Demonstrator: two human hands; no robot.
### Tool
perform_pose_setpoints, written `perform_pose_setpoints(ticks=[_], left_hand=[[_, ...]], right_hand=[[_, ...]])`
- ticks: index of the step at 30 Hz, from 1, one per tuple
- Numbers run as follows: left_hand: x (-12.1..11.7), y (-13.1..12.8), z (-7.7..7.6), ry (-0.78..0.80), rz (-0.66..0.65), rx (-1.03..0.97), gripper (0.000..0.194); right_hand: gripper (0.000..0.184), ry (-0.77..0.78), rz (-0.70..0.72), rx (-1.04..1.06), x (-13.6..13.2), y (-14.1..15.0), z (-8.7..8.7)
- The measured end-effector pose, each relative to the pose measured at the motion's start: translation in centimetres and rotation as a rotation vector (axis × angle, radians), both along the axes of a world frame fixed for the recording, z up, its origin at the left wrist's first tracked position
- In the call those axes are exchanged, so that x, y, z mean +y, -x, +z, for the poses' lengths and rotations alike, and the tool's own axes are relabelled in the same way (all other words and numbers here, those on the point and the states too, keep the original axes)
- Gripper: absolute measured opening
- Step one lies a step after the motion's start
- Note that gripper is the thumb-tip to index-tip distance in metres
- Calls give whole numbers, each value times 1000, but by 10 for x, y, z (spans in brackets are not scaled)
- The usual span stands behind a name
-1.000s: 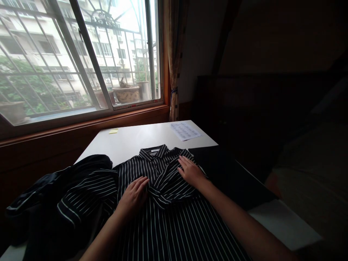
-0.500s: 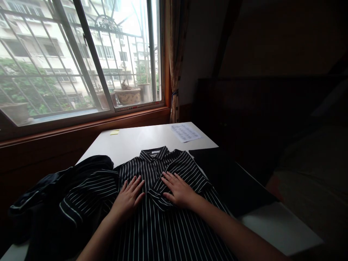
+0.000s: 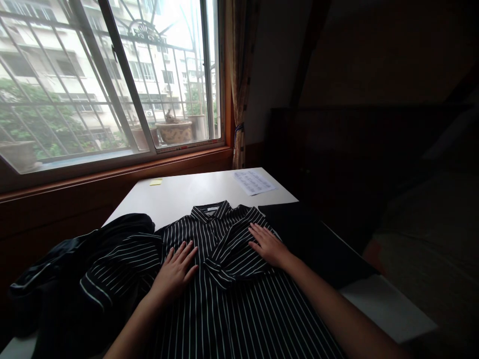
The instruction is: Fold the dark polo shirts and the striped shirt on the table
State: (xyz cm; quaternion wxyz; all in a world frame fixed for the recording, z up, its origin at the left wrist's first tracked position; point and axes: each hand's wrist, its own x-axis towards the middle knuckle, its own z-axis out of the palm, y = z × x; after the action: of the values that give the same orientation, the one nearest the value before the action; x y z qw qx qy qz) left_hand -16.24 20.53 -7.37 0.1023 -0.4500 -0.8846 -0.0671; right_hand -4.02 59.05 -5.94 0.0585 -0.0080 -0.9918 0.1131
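Note:
A black shirt with white stripes (image 3: 209, 309) lies spread on the white table, its collar pointing away from me. The sleeve on the right (image 3: 235, 249) is folded inward across the shirt's front, while the left sleeve (image 3: 119, 264) stretches out sideways over dark clothing. My left hand (image 3: 177, 267) rests flat on the left side of the chest, fingers spread. On the folded right sleeve, near its outer fold, lies my right hand (image 3: 270, 245), open with fingers extended. Neither hand grips the cloth.
Dark garments (image 3: 48, 279) are heaped at the table's left. A dark flat cloth or mat (image 3: 318, 244) lies on the right. Toward the back of the white table (image 3: 179, 192) are a yellow sticky note (image 3: 156, 182) and a printed sheet (image 3: 255, 182). Behind stands a barred window (image 3: 149, 75).
My right hand has slid right and slightly away from me across the folded sleeve, uncovering more of it near the cuff. My left hand stays in place.

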Motion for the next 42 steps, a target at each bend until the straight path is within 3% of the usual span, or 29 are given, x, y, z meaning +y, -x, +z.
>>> perform_pose_setpoints(ticks=[10,14,22,31,35,42], left_hand=[[0,1,-1,2,11,-17,56],[0,0,-3,-8,14,-1,57],[9,14,9,-27,66,-45,52],[79,71,39,-65,173,33,46],[105,92,44,-47,114,25,46],[171,107,55,-6,-72,-23,44]], right_hand=[[85,-35,-105,-25,9,4,-7],[91,-43,-168,-30,-4,23,0],[76,-25,-133,48,-31,76,4],[66,-37,-214,97,-30,124,16],[66,0,-187,2,-28,121,10],[68,24,-229,96,-27,111,-4]])
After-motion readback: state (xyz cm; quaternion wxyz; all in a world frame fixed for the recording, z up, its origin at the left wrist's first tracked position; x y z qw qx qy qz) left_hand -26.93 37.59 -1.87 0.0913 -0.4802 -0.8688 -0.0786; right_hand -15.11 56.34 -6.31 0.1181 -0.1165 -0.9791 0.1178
